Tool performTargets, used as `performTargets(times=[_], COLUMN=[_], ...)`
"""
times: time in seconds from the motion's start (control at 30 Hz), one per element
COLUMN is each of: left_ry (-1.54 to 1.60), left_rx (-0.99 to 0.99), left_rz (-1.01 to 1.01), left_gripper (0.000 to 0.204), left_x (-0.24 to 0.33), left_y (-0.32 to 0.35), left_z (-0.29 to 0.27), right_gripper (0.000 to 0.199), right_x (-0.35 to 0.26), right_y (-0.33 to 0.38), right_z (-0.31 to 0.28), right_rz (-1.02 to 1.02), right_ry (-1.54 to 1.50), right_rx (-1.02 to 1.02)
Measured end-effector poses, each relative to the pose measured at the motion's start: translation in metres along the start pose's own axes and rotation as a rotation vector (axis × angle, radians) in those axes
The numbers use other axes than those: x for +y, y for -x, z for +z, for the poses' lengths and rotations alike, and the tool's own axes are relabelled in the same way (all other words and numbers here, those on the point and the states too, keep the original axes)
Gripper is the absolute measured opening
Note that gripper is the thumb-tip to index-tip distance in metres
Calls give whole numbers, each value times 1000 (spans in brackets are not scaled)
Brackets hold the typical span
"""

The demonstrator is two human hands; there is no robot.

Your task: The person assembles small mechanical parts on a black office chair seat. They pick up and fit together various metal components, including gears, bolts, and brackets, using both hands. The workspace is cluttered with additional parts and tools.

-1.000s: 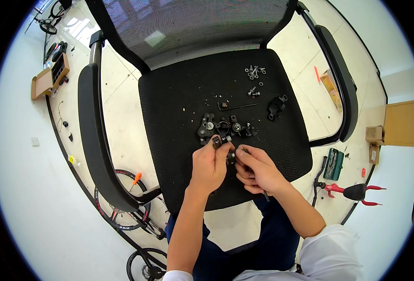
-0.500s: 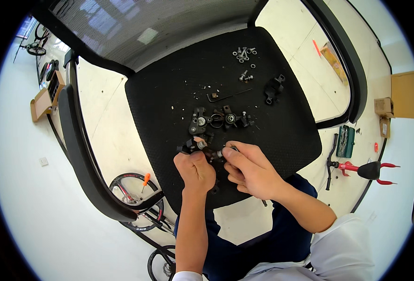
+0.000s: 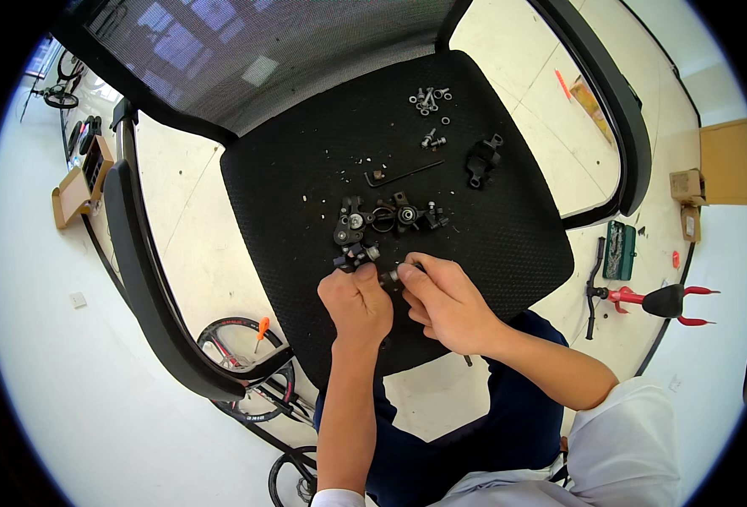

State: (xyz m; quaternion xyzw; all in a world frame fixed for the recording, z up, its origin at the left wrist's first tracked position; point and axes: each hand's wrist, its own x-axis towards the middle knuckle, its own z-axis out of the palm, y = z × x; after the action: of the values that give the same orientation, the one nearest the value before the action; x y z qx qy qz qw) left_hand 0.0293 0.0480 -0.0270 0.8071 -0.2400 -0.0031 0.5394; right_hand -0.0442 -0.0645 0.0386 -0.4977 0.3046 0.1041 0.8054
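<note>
My left hand [image 3: 355, 306] is closed around a black bicycle brake caliper [image 3: 350, 257] with a silver round end at its right. Thumb and fingers of my right hand [image 3: 448, 306] pinch a small metal piece [image 3: 392, 277] beside the caliper; its kind is mostly hidden by the fingers. A thin dark rod end [image 3: 468, 361] shows below my right hand. Just beyond my hands, on the black chair seat [image 3: 289, 211], lie a brake caliper part with linkage [image 3: 352, 220] and another caliper part with a ring [image 3: 407, 214].
A hex key [image 3: 407, 174] lies behind the parts, near white crumbs. Bolts and washers [image 3: 428, 101] are grouped at the far side, with a black bracket [image 3: 484, 160] to their right. Armrests [image 3: 166, 304] flank the seat. On the floor right is a green toolbox [image 3: 619, 251].
The caliper in my left hand has turned a little, so more of its top shows above the thumb. My right hand keeps its pinch. The whole view has shifted slightly.
</note>
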Motion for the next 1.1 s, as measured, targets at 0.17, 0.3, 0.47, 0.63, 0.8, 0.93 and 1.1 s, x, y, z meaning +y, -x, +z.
performTargets(times=[0.17, 0.3, 0.47, 0.63, 0.8, 0.93, 1.1], left_ry=[-125, -89, -24, 6, 159, 230, 374], left_rx=[0, -32, -162, -212, -243, -279, -261], left_rz=[-24, -28, -101, -173, -294, -298, -396], left_gripper=[22, 23, 26, 26, 25, 23, 20], left_x=[9, 11, 17, 26, 39, 35, 29], left_y=[2, 2, 0, -3, -8, -13, -13], left_z=[7, 7, 6, 11, 10, 5, 1], right_gripper=[27, 27, 27, 28, 30, 34, 41], right_x=[-6, -12, -14, -12, -8, -10, -25], right_y=[4, 8, 8, 9, 3, 1, -5], right_z=[0, -2, -7, -5, -10, -17, -22], right_rz=[215, 257, 287, 288, 300, 230, 204], right_ry=[-236, -199, -188, -271, -260, -144, 185], right_rx=[44, 40, 37, 90, 24, -106, -185])
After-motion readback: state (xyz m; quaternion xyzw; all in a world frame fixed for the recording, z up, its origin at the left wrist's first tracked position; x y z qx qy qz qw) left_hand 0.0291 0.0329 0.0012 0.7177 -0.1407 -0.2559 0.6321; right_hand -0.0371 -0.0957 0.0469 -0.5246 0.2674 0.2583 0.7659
